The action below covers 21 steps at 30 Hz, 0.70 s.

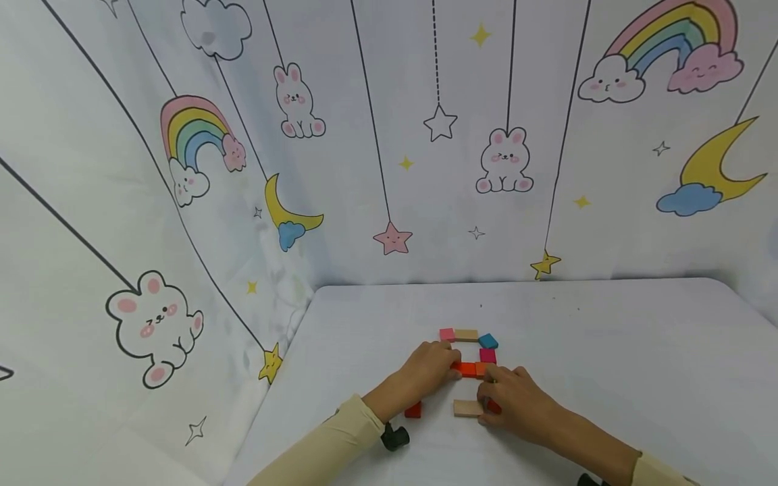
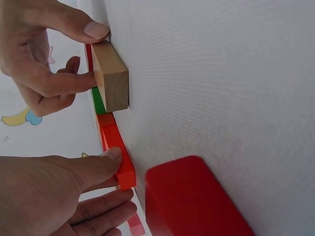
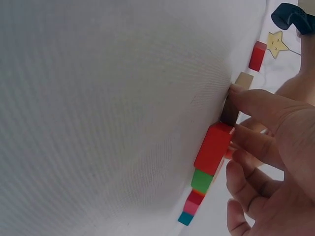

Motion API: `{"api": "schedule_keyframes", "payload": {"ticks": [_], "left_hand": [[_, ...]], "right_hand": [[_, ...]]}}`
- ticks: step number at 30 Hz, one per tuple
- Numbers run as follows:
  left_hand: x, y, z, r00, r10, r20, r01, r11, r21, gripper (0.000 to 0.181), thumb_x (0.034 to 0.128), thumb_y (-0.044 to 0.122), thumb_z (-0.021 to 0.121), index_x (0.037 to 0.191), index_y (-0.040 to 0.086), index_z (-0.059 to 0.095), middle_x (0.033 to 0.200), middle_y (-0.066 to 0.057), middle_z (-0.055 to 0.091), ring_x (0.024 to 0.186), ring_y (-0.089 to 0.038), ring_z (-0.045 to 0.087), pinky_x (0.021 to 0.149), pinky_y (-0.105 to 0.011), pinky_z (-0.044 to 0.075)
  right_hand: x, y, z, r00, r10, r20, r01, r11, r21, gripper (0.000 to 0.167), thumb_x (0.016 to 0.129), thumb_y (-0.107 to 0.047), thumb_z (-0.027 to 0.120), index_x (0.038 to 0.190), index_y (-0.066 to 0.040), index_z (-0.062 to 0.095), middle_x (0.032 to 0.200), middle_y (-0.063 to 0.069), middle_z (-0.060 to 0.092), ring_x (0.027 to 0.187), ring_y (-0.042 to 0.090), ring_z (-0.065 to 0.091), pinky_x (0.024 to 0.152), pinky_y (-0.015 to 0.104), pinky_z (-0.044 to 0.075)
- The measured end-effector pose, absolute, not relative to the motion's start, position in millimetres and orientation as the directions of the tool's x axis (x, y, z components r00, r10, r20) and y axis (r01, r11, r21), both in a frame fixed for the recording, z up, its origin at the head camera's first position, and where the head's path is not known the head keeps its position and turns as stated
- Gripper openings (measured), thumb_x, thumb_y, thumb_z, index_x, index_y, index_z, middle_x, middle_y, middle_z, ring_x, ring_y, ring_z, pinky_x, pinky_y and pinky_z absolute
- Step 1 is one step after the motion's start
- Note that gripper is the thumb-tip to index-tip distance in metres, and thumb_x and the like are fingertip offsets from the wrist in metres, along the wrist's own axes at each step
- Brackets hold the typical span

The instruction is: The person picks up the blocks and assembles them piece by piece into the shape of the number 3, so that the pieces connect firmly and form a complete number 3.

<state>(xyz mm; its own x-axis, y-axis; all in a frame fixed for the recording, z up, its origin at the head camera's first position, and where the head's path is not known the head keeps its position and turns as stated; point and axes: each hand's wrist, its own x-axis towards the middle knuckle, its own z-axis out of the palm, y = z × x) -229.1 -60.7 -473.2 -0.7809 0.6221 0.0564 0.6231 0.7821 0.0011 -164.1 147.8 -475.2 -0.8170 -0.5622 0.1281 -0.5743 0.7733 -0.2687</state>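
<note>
In the head view, my right hand (image 1: 516, 401) pinches a plain wooden block (image 1: 467, 408) near the front of the block layout. Thumb and index finger grip that wooden block (image 2: 110, 78) in the left wrist view. Beside it lies a red block (image 3: 214, 147), partly covered by the hand in the head view. My left hand (image 1: 428, 371) holds an orange-red block (image 1: 467, 369) between thumb and fingers. Touching that block's right end is an orange block (image 1: 481, 368). A green block (image 3: 202, 180) follows the red one in the right wrist view.
Behind the hands lie a pink block (image 1: 446, 335), a tan block (image 1: 467, 335), a blue block (image 1: 489, 341) and a crimson block (image 1: 488, 355). A separate red block (image 1: 413, 410) lies near the left forearm. The white table (image 1: 608, 351) meets a patterned cloth backdrop (image 1: 340, 169).
</note>
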Motion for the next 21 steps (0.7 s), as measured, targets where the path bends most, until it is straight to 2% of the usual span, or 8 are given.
{"api": "schedule_keyframes", "payload": {"ticks": [21], "left_hand": [[-228.0, -59.9, -470.3, -0.789, 0.613, 0.042, 0.614, 0.789, 0.017, 0.028, 0.0961, 0.038, 0.078, 0.118, 0.020, 0.077, 0.099, 0.004, 0.070, 0.085, -0.007, 0.059, 0.078, -0.018, 0.051]], "right_hand": [[-163.6, 152.6, -475.6, -0.832, -0.546, 0.098, -0.550, 0.788, -0.277, 0.029, 0.075, -0.040, 0.096, 0.092, -0.027, 0.077, 0.096, -0.009, 0.054, 0.097, 0.013, 0.057, 0.080, 0.045, 0.046]]}}
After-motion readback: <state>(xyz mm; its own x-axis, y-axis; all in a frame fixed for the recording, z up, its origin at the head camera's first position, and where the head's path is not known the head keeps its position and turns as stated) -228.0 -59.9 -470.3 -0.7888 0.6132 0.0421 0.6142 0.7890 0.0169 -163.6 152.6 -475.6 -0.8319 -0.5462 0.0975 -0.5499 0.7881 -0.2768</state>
